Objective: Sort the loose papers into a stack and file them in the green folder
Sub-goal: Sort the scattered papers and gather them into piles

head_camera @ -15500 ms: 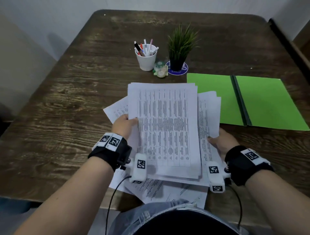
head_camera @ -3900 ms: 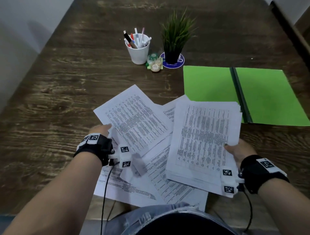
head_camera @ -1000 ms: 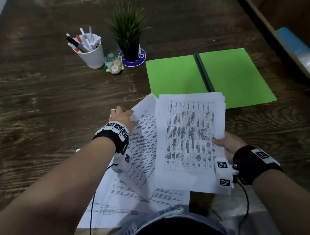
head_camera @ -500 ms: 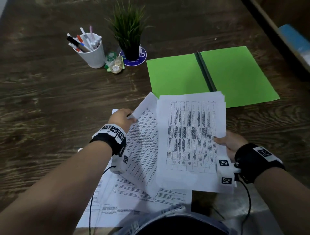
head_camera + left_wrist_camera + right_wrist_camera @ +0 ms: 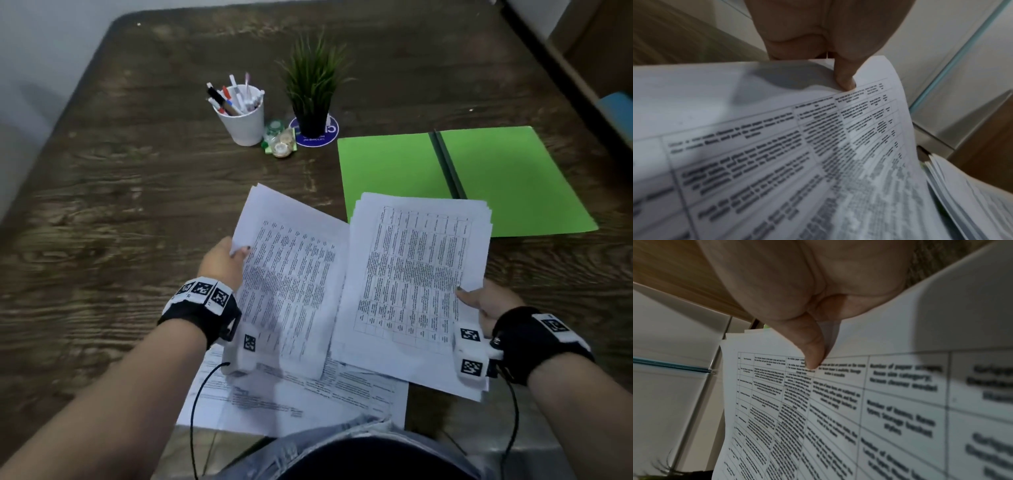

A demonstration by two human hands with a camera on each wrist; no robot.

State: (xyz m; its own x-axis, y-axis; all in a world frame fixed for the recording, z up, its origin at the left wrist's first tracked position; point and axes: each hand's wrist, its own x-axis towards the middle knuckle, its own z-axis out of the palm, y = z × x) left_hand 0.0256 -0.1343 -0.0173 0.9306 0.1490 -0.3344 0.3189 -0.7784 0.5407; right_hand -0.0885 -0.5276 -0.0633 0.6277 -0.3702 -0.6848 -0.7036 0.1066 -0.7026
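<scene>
Left hand (image 5: 222, 262) pinches one sheet (image 5: 291, 274), right hand (image 5: 488, 303) grips the stack (image 5: 411, 274); green folder (image 5: 394, 171) lies open.

On the counter (image 5: 102, 205) before me, my left hand (image 5: 222, 262) lifts one sheet (image 5: 291, 274); to its right, my right hand (image 5: 489, 303) holds the stack (image 5: 411, 274). More papers (image 5: 301, 401) lie beneath. The open folder (image 5: 496, 178) lies behind the stack, the pen cup (image 5: 243, 125) and plant (image 5: 313, 92) farther back left.

Head camera looks down; wrist cameras (very close) share the papers (image 5: 411, 274).
</scene>
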